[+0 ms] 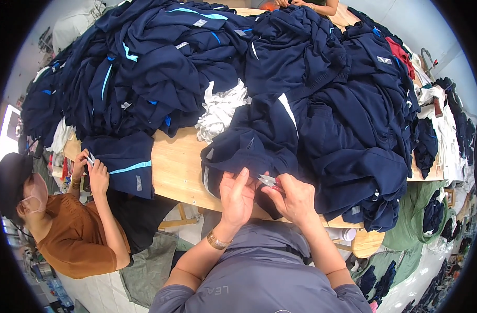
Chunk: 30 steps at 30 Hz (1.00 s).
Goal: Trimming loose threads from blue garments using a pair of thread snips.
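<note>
My right hand (pixel 296 197) is closed around a pair of small thread snips (pixel 268 180), their pale metal blades pointing left. Just left of it, my left hand (pixel 236 201) is at the near edge of a navy garment (pixel 249 151), thumb raised over the cloth and fingers bent, apparently pinching it. The fingertips are partly hidden. The garment has a white stripe and lies bunched on a light wooden table (pixel 176 161). The blades are right against the cloth, between my two hands; I cannot make out a thread.
Navy garments (pixel 160 62) with light-blue strips are heaped on the left, and more (pixel 358 120) on the right. A bundle of white strips (pixel 223 109) sits mid-table. At left, a co-worker (pixel 77 229) in brown holds a small tool over navy cloth. Another person's hands (pixel 298 3) show across the table.
</note>
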### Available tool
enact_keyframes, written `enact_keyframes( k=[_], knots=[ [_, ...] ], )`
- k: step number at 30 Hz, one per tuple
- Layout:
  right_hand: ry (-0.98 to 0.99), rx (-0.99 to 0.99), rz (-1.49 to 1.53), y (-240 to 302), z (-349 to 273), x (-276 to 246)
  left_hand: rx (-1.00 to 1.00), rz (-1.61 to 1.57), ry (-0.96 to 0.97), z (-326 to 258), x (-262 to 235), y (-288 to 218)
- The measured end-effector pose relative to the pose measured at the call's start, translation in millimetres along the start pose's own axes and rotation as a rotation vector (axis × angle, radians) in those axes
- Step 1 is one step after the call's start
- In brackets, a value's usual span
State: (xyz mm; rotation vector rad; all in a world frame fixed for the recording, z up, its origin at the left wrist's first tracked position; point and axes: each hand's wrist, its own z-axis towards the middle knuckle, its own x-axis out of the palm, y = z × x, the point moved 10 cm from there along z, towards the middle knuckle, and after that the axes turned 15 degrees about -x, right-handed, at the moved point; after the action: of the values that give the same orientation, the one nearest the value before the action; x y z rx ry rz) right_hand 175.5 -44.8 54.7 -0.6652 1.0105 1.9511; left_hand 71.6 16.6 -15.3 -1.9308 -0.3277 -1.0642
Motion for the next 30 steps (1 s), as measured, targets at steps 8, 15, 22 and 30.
enact_keyframes(
  k=[8, 15, 22, 30],
  knots=[
    [-0.048, -0.018, 0.012, -1.5, -0.9, -0.8, 0.006, 0.008, -0.004, 0.3, -0.9, -0.9],
    [-0.019, -0.015, 0.038, -2.8, -2.6, 3.2, -0.028, -0.026, -0.008, 0.4, -4.0, 2.9],
    [-0.033, 0.012, 0.070, -4.2, -2.4, 3.2, -0.037, -0.048, -0.032, 2.4, -13.8, 8.3],
    [-0.048, -0.013, 0.065, -2.4, -1.6, 1.4, -0.046, -0.042, -0.030, 0.6, -6.4, 6.0]
  ],
)
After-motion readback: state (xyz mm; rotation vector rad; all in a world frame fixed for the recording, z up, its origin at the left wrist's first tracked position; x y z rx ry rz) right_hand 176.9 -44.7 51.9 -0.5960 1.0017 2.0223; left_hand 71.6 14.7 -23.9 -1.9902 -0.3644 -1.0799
